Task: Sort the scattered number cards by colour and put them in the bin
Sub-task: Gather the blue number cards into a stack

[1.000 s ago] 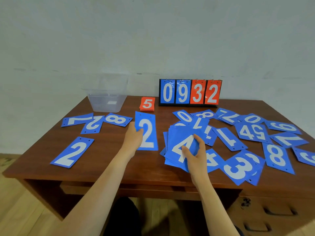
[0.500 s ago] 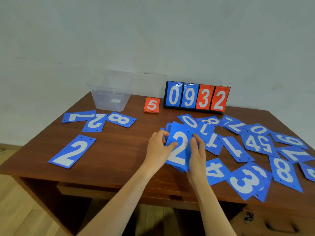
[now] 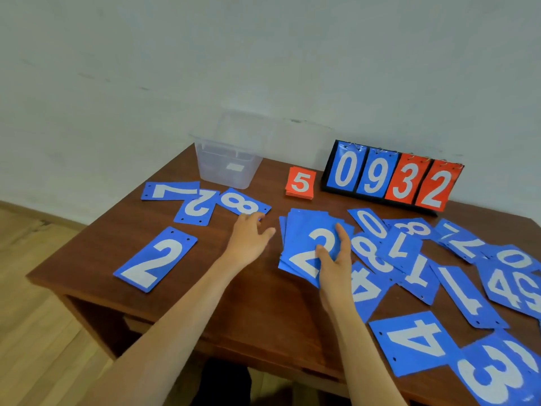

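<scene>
Table (image 3: 123, 250): we see dark reddish-brown wood, smooth, with a low sheen.
Bin (image 3: 225, 168): we see translucent frosted plastic with smooth walls.
Stack of blue cards (image 3: 301, 230): we read these as thin stiff sheets, matt blue, with slightly grainy white numerals.
Loose blue cards (image 3: 155, 259): we see the same matt sheet, punched with small holes along one short edge.
Red cards (image 3: 300, 183): we see a matt orange-red finish of the same sheet.
Scoreboard (image 3: 392, 177): we see a black frame, and faintly glossy cards hung on thin metal rings (image 3: 354, 146).
Wall (image 3: 263, 54): we see pale matt paint, scuffed in places.
Floor (image 3: 35, 288): we see light wood with visible grain.
</scene>
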Tool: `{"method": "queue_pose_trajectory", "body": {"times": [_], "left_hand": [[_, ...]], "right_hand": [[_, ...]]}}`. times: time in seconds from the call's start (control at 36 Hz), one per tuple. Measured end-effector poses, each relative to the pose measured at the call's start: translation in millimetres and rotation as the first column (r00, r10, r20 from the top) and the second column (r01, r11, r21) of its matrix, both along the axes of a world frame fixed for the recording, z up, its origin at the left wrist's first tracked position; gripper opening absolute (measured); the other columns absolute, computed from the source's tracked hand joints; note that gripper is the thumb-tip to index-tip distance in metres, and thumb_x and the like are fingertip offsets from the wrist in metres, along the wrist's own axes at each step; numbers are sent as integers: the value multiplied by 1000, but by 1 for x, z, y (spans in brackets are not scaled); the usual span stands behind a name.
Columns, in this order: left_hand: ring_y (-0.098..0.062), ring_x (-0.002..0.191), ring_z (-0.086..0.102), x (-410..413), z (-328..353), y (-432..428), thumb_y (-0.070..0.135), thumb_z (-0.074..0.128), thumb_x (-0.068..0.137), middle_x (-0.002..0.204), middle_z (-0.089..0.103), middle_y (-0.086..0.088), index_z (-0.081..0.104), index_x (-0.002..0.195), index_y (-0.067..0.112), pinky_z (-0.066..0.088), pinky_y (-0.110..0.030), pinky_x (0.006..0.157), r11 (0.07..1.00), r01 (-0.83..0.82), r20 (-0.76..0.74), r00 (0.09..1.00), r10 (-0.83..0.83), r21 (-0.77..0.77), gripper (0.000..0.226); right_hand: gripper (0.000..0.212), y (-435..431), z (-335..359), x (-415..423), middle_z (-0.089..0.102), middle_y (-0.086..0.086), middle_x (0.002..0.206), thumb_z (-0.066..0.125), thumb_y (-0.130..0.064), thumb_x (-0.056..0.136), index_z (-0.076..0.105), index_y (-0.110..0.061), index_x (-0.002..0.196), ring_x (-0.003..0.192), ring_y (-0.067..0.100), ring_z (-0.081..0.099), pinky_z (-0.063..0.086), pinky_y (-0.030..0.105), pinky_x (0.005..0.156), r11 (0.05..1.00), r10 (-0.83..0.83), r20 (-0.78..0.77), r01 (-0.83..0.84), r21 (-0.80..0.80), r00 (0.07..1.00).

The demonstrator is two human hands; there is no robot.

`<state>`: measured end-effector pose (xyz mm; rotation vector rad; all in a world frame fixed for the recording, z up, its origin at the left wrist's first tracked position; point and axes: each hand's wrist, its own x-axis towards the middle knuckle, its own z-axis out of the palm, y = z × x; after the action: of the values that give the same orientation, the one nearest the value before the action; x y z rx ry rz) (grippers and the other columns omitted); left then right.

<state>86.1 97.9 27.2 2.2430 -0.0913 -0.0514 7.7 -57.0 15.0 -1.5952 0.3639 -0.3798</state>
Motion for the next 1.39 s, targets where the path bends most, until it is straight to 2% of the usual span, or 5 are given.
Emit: {"method": "queue_pose_trajectory", "body": {"times": [0.25, 0.5, 0.83, 1.22, 1.39], "left_hand": [[-28, 146, -5, 74, -24, 24, 40, 33, 101, 159, 0, -11, 13, 151, 14, 10, -48, 118, 814, 161, -24, 984, -178, 558, 60], [-38, 141, 12, 51, -39, 1, 37, 19, 103, 153, 13, -16, 22, 147, 17, 7, -58, 113, 583, 170, -41, 973, -228, 795, 48], [-25, 112, 46, -5, -24, -29, 32, 44, 98, 123, 42, -9, 51, 130, 10, 45, -38, 88, 712, 378, -25, 892, -452, 591, 39], [-23, 146, 9, 23, -1, -4, 48, 52, 91, 159, 5, 4, 18, 151, 26, 16, -45, 116, 663, 539, -390, 840, -377, 520, 72], [-30, 139, 19, -9, -9, -9, 61, 33, 93, 154, 19, -5, 20, 150, 25, 25, -47, 110, 526, 382, -279, 922, -267, 760, 68]], "right_hand": [[51, -5, -14, 25, 29, -13, 150, 50, -14, 97, 37, -43, 138, 130, 12, 42, 45, 39, 103, 994, -74, -61, 78, 70, 995], [47, -19, -21, 22, 42, -13, 133, 50, -17, 97, 39, -44, 133, 74, 12, 63, 51, 29, 59, 988, -106, -81, 114, 102, 991], [47, -33, -13, -2, 46, -8, 135, 49, -14, 97, 39, -39, 135, 65, 12, 59, 47, 26, 51, 989, -115, -42, 118, 90, 993], [43, -50, -6, -38, 58, -18, 88, 48, -11, 97, 42, -38, 130, 54, 13, 46, 38, 26, 44, 980, -129, -16, 130, 148, 992], [45, -51, -11, -46, 54, -4, 121, 50, -14, 96, 41, -42, 131, 59, 19, 50, 41, 29, 46, 979, -145, -32, 148, 140, 989]]}}
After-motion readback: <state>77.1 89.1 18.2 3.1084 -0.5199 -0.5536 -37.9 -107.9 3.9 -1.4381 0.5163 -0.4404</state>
